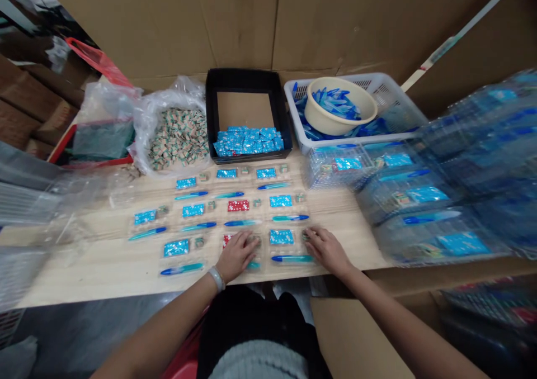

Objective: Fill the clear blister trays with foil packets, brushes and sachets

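Note:
Several clear plastic trays lie in rows on the wooden table [104, 267], each with a blue packet, a small cube and a blue pen. My left hand [238, 254] rests on a front-row tray with a red packet [227, 238], fingers curled down over a small cube, partly hiding the tray. My right hand [325, 247] presses its fingertips on the right end of the neighbouring tray, beside a blue packet [281, 236] and above a blue pen [292, 258]. A bracelet circles my left wrist.
At the back stand a clear bag of small cubes [178, 136], a black box of blue packets [247, 113], and a white basket [398, 102] with a cream bowl [340, 106] of blue pens. Filled trays [432, 200] are stacked at right. Cardboard walls surround.

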Demonstrator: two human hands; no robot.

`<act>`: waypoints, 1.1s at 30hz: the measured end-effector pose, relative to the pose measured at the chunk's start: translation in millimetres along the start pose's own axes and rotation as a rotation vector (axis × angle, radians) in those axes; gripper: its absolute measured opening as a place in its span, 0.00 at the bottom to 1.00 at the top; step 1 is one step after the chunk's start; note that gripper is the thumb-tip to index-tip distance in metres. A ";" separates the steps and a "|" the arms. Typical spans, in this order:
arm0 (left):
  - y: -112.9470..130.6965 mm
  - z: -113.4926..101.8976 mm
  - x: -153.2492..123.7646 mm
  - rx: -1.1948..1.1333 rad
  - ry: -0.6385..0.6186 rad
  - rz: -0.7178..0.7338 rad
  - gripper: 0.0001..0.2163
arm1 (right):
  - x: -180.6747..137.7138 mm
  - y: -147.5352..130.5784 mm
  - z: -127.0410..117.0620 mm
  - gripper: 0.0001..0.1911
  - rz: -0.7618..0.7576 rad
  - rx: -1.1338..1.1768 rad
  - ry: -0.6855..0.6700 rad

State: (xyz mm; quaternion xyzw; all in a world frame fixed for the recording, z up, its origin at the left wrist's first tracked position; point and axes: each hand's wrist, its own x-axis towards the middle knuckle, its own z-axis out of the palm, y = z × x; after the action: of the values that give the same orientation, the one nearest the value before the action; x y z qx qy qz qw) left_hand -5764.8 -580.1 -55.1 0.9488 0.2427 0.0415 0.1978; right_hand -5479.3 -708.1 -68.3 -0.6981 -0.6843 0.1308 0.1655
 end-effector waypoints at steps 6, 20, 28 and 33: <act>1.1 -2.4 -0.1 -0.024 -0.007 -0.012 0.18 | 5.2 -1.0 -0.6 0.16 0.066 0.108 0.049; 85.8 21.7 98.2 -0.191 0.025 0.092 0.13 | 21.5 0.4 -6.3 0.12 0.100 0.068 0.006; 90.7 34.7 104.6 -0.151 -0.038 0.091 0.19 | 4.8 -1.1 -7.9 0.13 0.111 0.074 0.100; 102.7 25.6 103.0 -0.524 0.081 -0.100 0.17 | 1.6 -16.4 -13.4 0.13 0.192 0.136 0.241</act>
State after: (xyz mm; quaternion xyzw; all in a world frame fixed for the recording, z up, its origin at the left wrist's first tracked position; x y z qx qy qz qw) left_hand -5624.1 -622.6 -39.8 0.8497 0.2781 0.1309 0.4284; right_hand -5488.7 -707.1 -49.3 -0.7580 -0.5793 0.1074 0.2800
